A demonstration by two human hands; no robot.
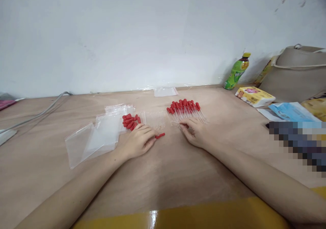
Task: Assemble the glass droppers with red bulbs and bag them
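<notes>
toward the back edge of the bench, midway between its left and right ends, a person's two hands work among small dropper parts. the right hand has its thumb and fingers closed on a clear tube, which points left. just beyond that hand, a fan of droppers lies with red tops toward the back edge. the left hand is bent over the bench, a single red cap at its fingertips; whether it is pinched or only touched, one cannot tell. a heap of red caps lies just past the left hand, and a row of loose tubes stretches between the heap and the droppers. clear bags overlap to the left of the heap; another bag rests near the back edge. toward the back right corner stand a green bottle and a grey handbag, with a yellow tissue pack near them.
</notes>
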